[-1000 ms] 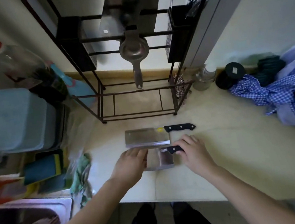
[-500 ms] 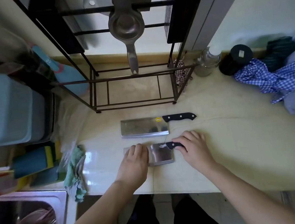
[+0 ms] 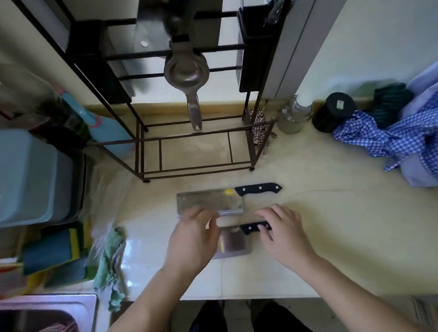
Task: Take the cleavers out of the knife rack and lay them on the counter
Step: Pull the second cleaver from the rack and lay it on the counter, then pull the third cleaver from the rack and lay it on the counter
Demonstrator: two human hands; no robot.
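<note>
Two steel cleavers with black riveted handles lie flat on the pale counter [image 3: 358, 231], in front of the black wire knife rack [image 3: 198, 166]. The far cleaver [image 3: 208, 201] has a yellow sticker on its blade, and its handle points right. The near cleaver [image 3: 234, 244] lies parallel to it, closer to the counter edge. My left hand [image 3: 194, 240] hovers over the left part of the near blade with its fingers loosely curled, hiding that end. My right hand [image 3: 282, 229] has its fingers and thumb around the end of the near handle.
A metal strainer [image 3: 187, 70] hangs in the rack. Blue lidded bins [image 3: 7, 178], sponges [image 3: 54, 249], a green rag [image 3: 111, 262] and a sink [image 3: 39, 326] are on the left. A glass jar [image 3: 295, 115], a black-lidded jar [image 3: 335, 111] and checked cloth [image 3: 416, 139] are on the right.
My left hand has lifted off the near blade and shifted up toward the far cleaver. My right hand has slid back, showing more of the near handle. The cleavers have stayed put.
</note>
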